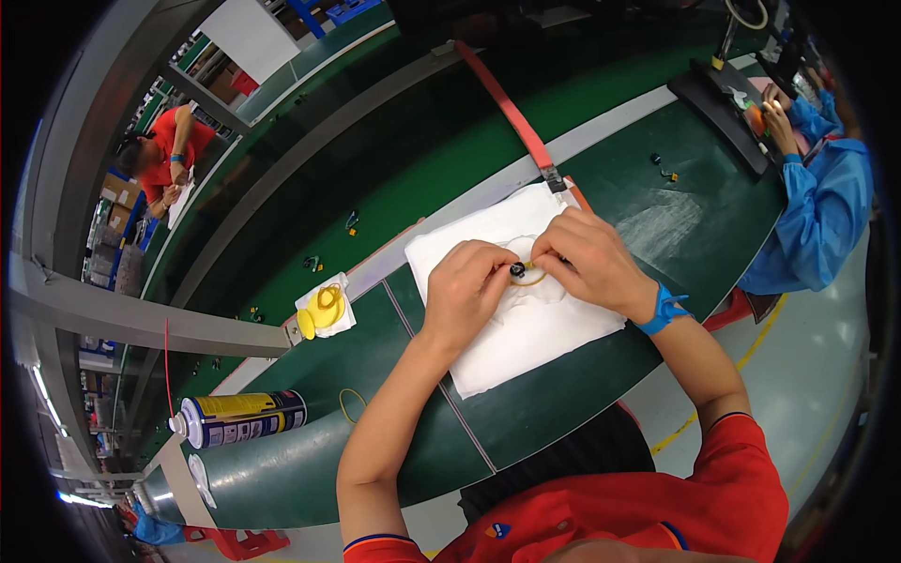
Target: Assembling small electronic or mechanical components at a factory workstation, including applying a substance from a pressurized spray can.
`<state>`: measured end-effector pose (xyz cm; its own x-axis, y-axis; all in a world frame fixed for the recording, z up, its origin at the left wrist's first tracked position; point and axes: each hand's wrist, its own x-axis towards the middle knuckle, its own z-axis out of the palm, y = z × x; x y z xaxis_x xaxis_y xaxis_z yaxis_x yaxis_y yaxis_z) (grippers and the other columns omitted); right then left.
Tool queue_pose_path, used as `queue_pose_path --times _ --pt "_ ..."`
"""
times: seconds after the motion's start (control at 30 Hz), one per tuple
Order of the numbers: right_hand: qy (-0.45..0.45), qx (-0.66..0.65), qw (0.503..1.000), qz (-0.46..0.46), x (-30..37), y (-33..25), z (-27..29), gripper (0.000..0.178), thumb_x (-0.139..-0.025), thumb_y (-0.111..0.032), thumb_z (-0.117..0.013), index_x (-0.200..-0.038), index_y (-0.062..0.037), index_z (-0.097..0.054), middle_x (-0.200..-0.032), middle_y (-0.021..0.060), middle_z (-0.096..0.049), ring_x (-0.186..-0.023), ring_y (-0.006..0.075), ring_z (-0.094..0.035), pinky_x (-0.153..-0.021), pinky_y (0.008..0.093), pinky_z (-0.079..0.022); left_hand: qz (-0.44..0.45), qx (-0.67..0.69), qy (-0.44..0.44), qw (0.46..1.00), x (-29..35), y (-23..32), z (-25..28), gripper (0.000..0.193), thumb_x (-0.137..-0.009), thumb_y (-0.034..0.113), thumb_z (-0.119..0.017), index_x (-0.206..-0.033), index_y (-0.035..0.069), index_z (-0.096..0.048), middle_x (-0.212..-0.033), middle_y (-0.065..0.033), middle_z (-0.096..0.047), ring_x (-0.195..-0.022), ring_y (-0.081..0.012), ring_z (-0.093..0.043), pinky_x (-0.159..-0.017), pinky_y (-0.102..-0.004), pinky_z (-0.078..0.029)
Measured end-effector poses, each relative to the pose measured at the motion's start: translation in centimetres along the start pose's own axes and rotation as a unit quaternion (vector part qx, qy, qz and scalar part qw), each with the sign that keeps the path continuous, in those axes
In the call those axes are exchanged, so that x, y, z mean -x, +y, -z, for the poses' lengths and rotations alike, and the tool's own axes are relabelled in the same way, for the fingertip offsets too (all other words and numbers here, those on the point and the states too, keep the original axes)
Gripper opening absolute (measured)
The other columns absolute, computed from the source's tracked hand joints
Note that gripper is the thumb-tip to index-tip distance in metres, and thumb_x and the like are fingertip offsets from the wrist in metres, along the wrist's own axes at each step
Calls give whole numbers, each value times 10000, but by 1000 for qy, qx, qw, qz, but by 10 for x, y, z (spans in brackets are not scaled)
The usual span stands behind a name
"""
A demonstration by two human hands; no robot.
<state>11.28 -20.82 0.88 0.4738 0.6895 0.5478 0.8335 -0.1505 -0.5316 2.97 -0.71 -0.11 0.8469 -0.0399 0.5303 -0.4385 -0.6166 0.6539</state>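
Note:
My left hand (469,286) is closed, thumb and forefinger pinching a small black round part (517,269) above a white cloth (507,352). Right beside it my right hand (596,263) is closed too, its fingertips on a thin yellowish ring (533,281) that loops between both hands. Something dark shows at the right fingertips, mostly hidden by them. A blue band (664,311) circles my right wrist. The cloth lies spread on the dark green bench (563,399) under both hands.
To the left, yellow pieces (324,311) rest on a white pad. Nearer are a loose yellow ring (353,405) and a spray can (246,418) on its side. Small parts (352,222) dot the green belt behind a red strap (507,103). A blue-sleeved co-worker (812,216) works at right.

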Motion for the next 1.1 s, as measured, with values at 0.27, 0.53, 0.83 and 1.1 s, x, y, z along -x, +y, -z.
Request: queue_pose_path --times 0.27,0.53,0.83,1.1 --pt "56 83 994 44 -2 -4 -1 103 -794 -5 -731 -831 -44 -644 -811 83 -611 -786 285 -571 -697 385 -474 -26 -37 7 999 0 -2 -3 144 -804 -65 -723 -925 9 -698 -868 -88 -690 -745 -194 -663 -647 -306 -533" --pt "125 168 978 10 -28 20 17 86 -793 -30 -736 -828 -36 -658 -802 90 -622 -783 299 -598 -667 397 -489 10 -63 64 996 -29 -16 13 124 -813 -61 -713 -925 -12 -694 -860 -100 -683 -708 -176 -633 -659 -286 -504" --pt "-53 216 975 23 -28 37 19 97 -836 -132 -714 -789 -52 -687 -818 75 -648 -832 258 -636 -749 374 -536 48 -117 -35 991 -30 -44 17 117 -829 25 -721 -939 -14 -708 -870 -132 -695 -739 -232 -659 -689 -330 -532" --pt "57 124 990 -26 -55 50 10 83 -855 -107 -717 -881 -32 -694 -835 98 -667 -801 282 -648 -715 388 -530 8 -196 23 980 -54 -62 44 117 -833 -7 -672 -945 2 -703 -889 -165 -690 -802 -317 -682 -729 -370 -541"
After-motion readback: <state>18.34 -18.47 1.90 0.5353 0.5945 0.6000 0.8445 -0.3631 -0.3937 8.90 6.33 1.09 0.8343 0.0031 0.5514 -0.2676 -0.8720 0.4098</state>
